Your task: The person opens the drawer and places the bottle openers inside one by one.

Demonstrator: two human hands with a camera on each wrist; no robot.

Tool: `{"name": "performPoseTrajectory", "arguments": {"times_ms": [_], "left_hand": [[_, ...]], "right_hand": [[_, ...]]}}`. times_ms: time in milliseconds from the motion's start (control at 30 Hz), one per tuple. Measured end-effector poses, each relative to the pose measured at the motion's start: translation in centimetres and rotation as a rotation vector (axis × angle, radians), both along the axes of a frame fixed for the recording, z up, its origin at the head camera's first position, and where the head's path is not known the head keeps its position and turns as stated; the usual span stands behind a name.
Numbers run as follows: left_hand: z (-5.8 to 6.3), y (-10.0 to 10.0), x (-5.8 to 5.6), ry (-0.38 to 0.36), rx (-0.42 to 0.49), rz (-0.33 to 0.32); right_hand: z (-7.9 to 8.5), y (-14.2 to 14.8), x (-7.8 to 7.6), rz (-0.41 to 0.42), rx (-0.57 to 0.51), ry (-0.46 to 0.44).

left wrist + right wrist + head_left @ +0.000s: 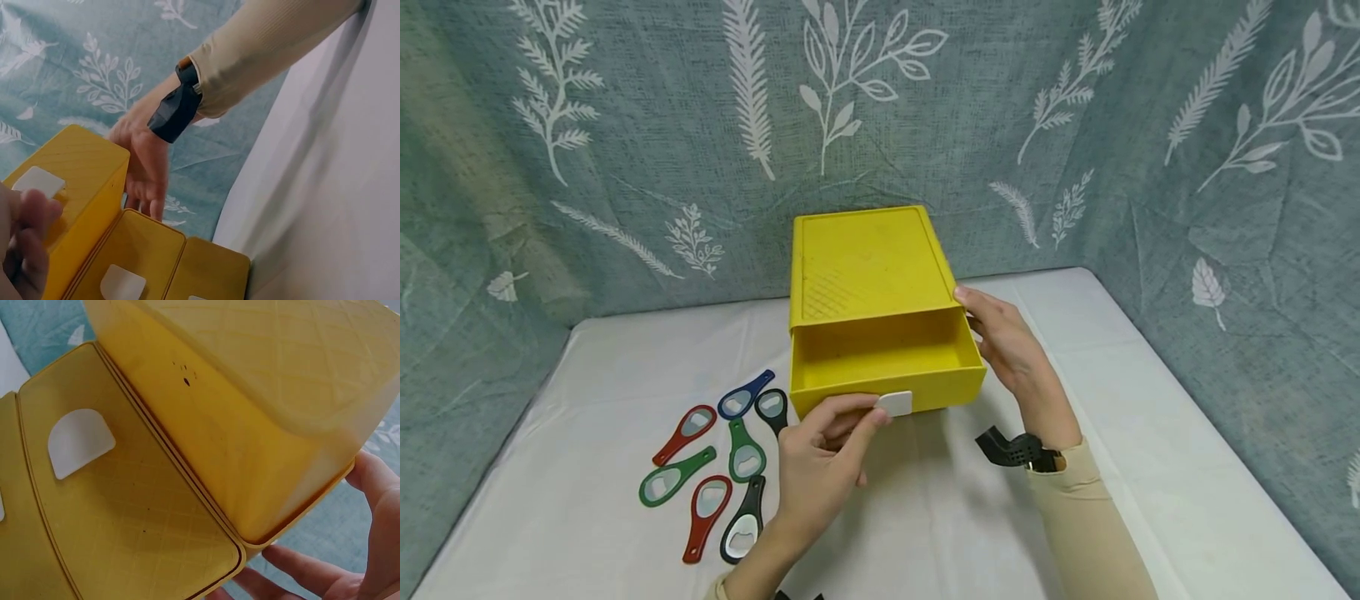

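A yellow chest of small drawers [868,258] stands against the curtain, and its top drawer [943,392] is pulled out, showing a bare inside. At the drawer's front, my left hand [823,454] pinches the white tab handle [897,403] between thumb and fingers. My right hand [1011,342] rests against the chest's right side, thumb at the upper front edge and fingers along the side wall. Under the pulled-out drawer, the right wrist view shows a closed lower drawer [137,519] with its own white tab [81,442].
Several bottle openers with red, green, blue and black handles, such as a red one [706,508] and a green one [747,454], lie left of the chest on the white-covered table [602,375]. A patterned curtain [662,125] hangs behind and at the sides.
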State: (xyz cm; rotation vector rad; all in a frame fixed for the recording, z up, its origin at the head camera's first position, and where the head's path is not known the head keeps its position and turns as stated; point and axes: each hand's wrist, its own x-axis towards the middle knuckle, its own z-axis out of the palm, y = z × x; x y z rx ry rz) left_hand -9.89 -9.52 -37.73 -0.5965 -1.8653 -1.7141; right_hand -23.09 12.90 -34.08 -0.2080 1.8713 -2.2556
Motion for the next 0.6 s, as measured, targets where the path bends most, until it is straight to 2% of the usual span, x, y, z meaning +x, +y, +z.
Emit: {"name": "performPoseTrajectory", "arguments": {"times_ms": [133, 233, 300, 400, 467, 600], "left_hand": [[0.2, -0.4, 0.4, -0.035, -0.022, -0.037], [0.5, -1.5, 0.9, -0.052, -0.117, -0.047], [0.7, -3.0, 1.3, -0.048, -0.199, -0.039], [0.8, -6.3, 1.7, -0.043, -0.325, 0.01], [0.8, -8.9, 2.0, -0.073, -0.379, 0.05], [0.4, -13.8, 2.3, -0.227, -0.452, 0.18]], "right_hand": [[0.0, 0.1, 0.0, 0.003, 0.005, 0.001], [0.0, 0.2, -0.1, 0.008, 0.01, 0.002], [-0.1, 0.2, -0.1, 0.01, 0.013, 0.005], [-0.1, 0.1, -0.2, 0.012, 0.019, 0.003], [-0.1, 0.0, -0.2, 0.006, 0.023, 0.0], [-0.1, 0.0, -0.2, -0.009, 0.026, -0.004]]}}
